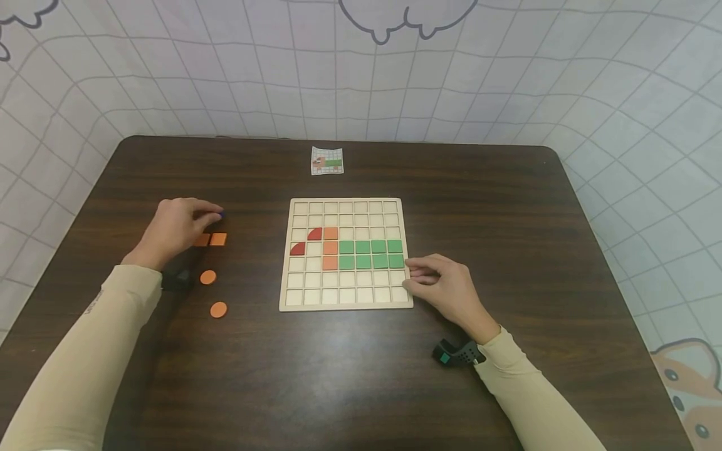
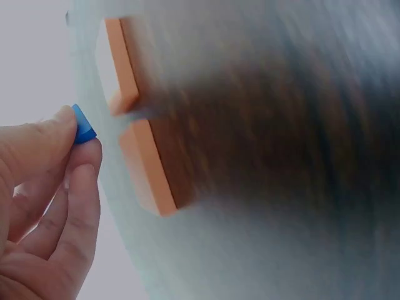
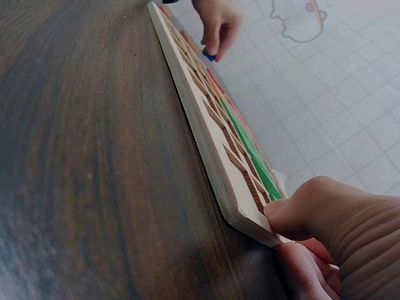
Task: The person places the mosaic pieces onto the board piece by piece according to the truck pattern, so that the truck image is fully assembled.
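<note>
My left hand (image 1: 170, 229) pinches a small blue tile (image 2: 85, 125) between thumb and fingertips, raised over the table to the left of the board. Just below it lie two orange square tiles (image 1: 218, 239), large and close in the left wrist view. At the right edge of the wooden grid board (image 1: 345, 307), my right hand (image 1: 445, 285) grips the rim, with the thumb on top. Two rows of green squares (image 1: 363, 255), a column of orange squares (image 1: 329, 248) and two red quarter-round tiles (image 1: 314, 234) fill some cells.
Two orange discs (image 1: 208, 277) lie left of the board, one nearer to me. A small printed card (image 1: 327, 161) with a coloured grid picture sits behind the board. The dark wooden table (image 1: 338, 376) meets a tile-patterned white backdrop (image 1: 350, 81).
</note>
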{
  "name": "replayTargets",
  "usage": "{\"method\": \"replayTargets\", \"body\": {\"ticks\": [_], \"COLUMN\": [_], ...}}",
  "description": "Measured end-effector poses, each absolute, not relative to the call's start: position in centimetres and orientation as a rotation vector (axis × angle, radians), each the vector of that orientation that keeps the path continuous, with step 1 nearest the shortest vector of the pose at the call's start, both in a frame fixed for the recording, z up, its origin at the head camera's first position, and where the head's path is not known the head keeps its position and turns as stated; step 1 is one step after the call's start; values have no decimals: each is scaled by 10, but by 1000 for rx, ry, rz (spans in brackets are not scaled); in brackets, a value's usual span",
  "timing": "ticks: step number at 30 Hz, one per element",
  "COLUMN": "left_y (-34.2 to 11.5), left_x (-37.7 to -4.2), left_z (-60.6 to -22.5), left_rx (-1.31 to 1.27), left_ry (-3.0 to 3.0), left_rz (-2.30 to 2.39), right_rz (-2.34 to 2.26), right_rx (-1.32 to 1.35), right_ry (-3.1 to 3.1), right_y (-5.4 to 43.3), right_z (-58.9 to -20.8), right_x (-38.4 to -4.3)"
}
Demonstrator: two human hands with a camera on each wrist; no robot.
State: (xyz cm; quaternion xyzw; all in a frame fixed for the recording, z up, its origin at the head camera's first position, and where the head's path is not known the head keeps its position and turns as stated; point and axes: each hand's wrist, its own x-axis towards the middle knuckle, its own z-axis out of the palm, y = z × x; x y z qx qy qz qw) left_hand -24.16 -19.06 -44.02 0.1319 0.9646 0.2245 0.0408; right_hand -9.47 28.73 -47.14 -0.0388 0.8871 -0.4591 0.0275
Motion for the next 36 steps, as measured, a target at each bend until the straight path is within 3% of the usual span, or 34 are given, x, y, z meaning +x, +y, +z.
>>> {"method": "replayTargets", "body": {"ticks": [36], "left_y": [-133], "left_x": [-231], "left_z": [-436], "left_rx": [485], "left_ry": [2861], "left_rz": [965], "right_rz": [-1400], "right_rx": [-92], "right_ry": [2753], "right_y": [287], "right_z": [-472], "right_x": [-96]}}
